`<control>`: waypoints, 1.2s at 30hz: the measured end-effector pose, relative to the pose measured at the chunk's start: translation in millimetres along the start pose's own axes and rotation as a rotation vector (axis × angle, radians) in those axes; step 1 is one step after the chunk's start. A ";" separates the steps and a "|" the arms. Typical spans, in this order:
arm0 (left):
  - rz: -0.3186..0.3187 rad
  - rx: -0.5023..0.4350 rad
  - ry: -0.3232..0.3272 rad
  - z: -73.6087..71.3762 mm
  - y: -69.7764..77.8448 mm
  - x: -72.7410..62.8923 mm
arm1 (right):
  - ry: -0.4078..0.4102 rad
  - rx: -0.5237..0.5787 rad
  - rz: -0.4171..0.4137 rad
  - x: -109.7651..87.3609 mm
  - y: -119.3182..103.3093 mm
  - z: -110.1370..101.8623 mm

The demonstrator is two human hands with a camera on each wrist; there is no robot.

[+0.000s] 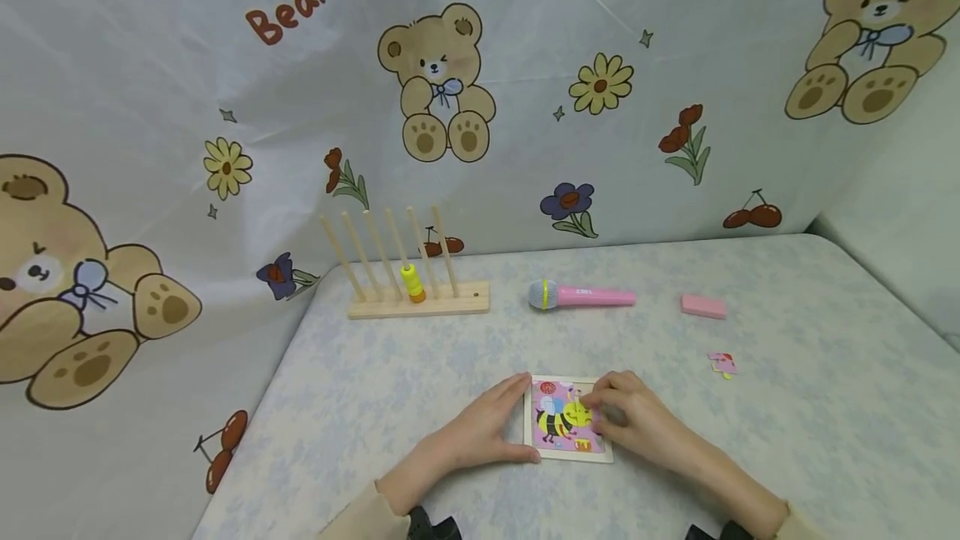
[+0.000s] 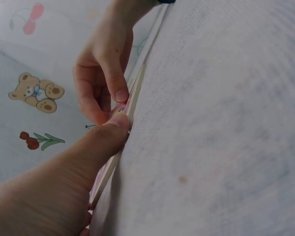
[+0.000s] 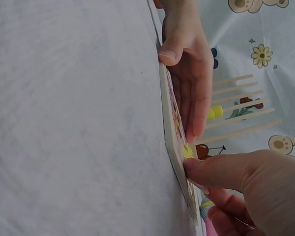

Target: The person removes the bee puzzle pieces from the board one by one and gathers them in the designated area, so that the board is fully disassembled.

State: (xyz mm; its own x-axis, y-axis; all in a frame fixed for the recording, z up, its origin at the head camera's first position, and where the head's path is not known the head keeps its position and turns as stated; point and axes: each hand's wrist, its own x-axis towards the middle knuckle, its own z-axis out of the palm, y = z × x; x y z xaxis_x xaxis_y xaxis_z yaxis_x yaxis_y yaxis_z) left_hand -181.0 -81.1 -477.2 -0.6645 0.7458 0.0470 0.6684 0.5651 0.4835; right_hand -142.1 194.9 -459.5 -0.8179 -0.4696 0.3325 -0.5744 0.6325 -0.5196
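A square bee puzzle (image 1: 551, 423) in a pale wooden frame (image 1: 576, 455) lies flat on the table in front of the person. My left hand (image 1: 487, 427) grips the frame's left side, thumb at the near edge and fingers at the far left corner. Over the right part of the picture, my right hand (image 1: 630, 415) pinches a puzzle piece (image 3: 188, 151) with yellow on it, between thumb and fingers. The piece is mostly hidden by the fingertips. In the left wrist view, the left thumb (image 2: 119, 121) presses the frame's edge.
A loose pink puzzle piece (image 1: 723, 363) lies to the right. Behind it is a pink block (image 1: 703, 307). A pink toy microphone (image 1: 596, 297) lies beyond the puzzle. At the back left stands a wooden peg rack (image 1: 375, 312) with yellow and orange beads (image 1: 412, 280) on one peg.
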 end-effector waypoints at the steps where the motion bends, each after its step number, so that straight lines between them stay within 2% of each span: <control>1: -0.002 0.003 0.000 -0.3 0.1 -0.1 | 0.001 0.000 -0.008 0.2 0.7 0.3; 7: 0.002 0.011 0.000 -1.7 0.6 0.7 | 0.014 0.003 -0.045 2.3 3.9 0.1; 18: -0.038 -0.020 -0.026 -0.5 2.5 -2.0 | -0.031 0.057 0.008 -1.8 2.2 -1.2; 27: -0.011 0.013 0.002 -5.4 1.3 0.6 | 0.000 0.018 -0.029 2.5 2.0 -1.8; 32: -0.026 -0.012 -0.019 -5.0 3.1 -0.9 | -0.012 0.011 -0.065 0.6 2.5 -1.8; 36: -0.019 0.003 -0.020 -3.0 3.5 -2.1 | -0.009 0.011 -0.078 -1.1 3.7 -0.5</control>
State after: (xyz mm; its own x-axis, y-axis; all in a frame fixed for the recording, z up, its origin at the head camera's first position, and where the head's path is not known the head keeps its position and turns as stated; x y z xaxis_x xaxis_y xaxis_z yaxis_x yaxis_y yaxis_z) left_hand -178.2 -81.8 -473.0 -0.6705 0.7416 0.0199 0.6566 0.5807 0.4813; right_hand -143.4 198.0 -461.4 -0.7702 -0.5228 0.3652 -0.6360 0.5868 -0.5012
